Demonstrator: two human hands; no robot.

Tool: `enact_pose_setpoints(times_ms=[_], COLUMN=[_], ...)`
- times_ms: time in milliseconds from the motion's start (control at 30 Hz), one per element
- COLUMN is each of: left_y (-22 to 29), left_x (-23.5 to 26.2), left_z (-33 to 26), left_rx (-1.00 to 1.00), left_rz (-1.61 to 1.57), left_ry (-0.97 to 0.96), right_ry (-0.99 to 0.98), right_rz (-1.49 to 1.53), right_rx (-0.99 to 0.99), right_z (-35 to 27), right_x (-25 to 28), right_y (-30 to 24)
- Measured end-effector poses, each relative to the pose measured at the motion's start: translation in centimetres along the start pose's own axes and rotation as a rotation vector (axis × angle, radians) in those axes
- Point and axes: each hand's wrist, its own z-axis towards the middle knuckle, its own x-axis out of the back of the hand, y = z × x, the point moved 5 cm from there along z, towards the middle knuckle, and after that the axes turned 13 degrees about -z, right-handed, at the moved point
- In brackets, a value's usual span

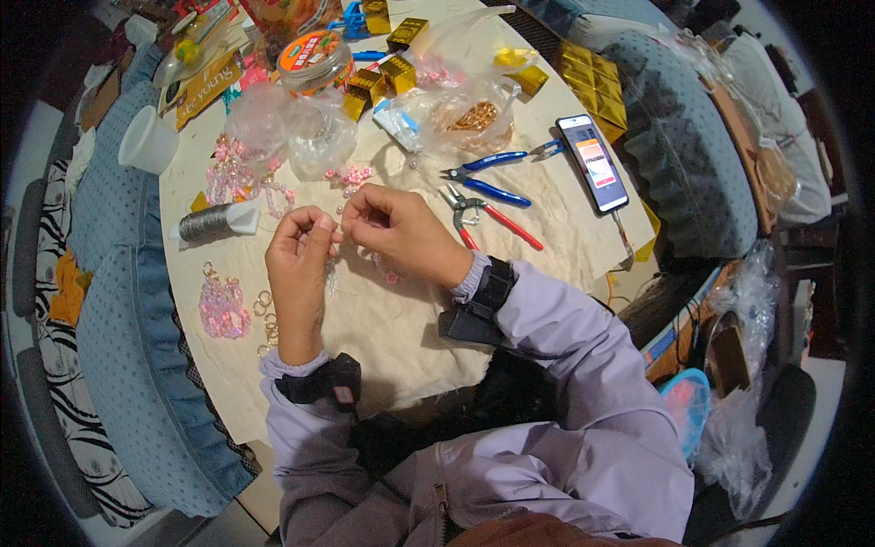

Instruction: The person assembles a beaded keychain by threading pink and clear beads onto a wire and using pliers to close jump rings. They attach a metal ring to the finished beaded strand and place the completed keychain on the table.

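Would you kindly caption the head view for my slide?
Left hand and right hand close together above cream cloth, among pink beads, grey spool and pliers.

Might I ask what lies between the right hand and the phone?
In the head view, blue-handled pliers and red-handled pliers lie between the right hand and phone.

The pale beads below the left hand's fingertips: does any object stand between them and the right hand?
Nothing visible stands between the pale beads and the right hand, which pinches close to the left hand just above them. The red-handled pliers lie farther right, outside this gap. What the hands pinch is too small to tell.
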Motion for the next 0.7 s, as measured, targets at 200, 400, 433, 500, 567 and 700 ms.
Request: enact_pose_setpoints(times_ms=[200,400,433,500,567,700], left_y=[-0.1,-0.2,-0.1,-0.4,-0.6,-0.9], left_x=[-0.1,-0.3,-0.2,-0.1,0.0,-0.1], left_z=[-0.1,-0.1,-0.2,-0.2,-0.2,0.0], left_rx=[0.003,0.012,0.012,0.030,0.055,0.072], left_rz=[-0.018,-0.043,-0.044,-0.052,-0.094,-0.228], left_ry=[-0.014,-0.008,0.005,0.013,0.020,-0.031], right_ry=[-0.020,-0.066,-0.055,-0.046,-0.011,0.028], right_rz=[0.065,0.239,0.195,0.147,0.157,0.242], right_rx=[-0.051,-0.154,-0.205,-0.170,-0.182,-0.204], right_z=[-0.1,-0.4,-0.4,0.0,0.1,-0.2], right_x=[0.1,-0.2,-0.2,-0.4,-0.4,-0.4], right_y=[-0.2,0.2,0.5,0.6,0.8,0.8])
